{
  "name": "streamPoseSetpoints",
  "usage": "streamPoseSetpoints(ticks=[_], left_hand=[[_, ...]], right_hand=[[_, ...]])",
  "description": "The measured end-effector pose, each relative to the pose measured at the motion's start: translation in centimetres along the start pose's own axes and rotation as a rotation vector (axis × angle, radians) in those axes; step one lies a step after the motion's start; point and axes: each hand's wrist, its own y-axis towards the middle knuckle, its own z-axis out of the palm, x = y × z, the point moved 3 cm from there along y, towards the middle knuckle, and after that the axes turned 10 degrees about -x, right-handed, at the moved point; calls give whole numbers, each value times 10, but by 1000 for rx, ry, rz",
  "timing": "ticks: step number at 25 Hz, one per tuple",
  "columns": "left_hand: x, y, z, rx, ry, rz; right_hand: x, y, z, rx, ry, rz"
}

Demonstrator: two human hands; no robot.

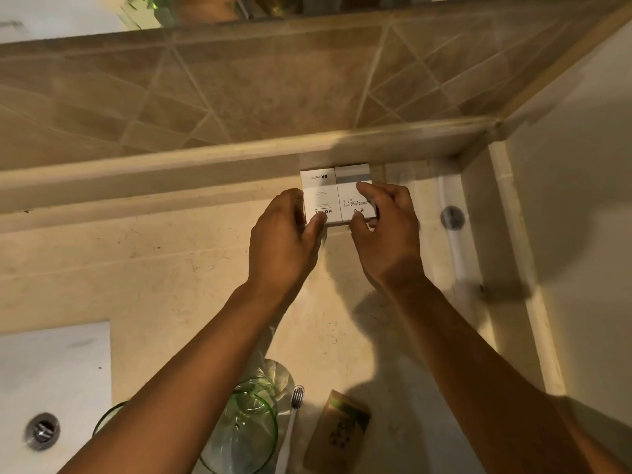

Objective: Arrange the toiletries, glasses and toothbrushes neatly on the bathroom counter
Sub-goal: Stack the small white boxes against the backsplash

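Two white toiletry boxes lie side by side against the raised back ledge of the beige counter [171, 261]. My left hand [284, 241] holds the left box [318, 193], thumb on its front edge. My right hand [386, 230] grips the right box [352, 196], fingers on top. Near the front edge stands a green drinking glass [246, 429], with a second green glass [106, 419] partly hidden behind my left forearm. A white toothbrush [292, 422] lies beside the glass, and a brown packet [338, 436] lies to its right.
A white sink basin [58, 371] with a metal drain [42, 431] sits at the lower left. A tiled wall [239, 90] rises behind the ledge. At the right a bathtub rim [455, 254] with a round metal fitting [452, 217] borders the counter.
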Motion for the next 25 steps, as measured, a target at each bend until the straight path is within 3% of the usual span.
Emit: streamPoseSetpoints(ticks=[11,15,19,22,25], left_hand=[[-2,-4,-20,45,25,-3],[-29,-30,-51,109,104,118],[-66,-96,-93,103,-82,227],[-68,-174,-101,247,-176,89],[-35,-255,-92,362,-261,-185]], right_hand=[[6,-11,-18,50,-25,5],[10,-54,-50,22,-9,8],[-5,-125,-75,64,-26,-3],[-31,-176,-83,130,-49,28],[-52,-217,-80,275,-160,26]])
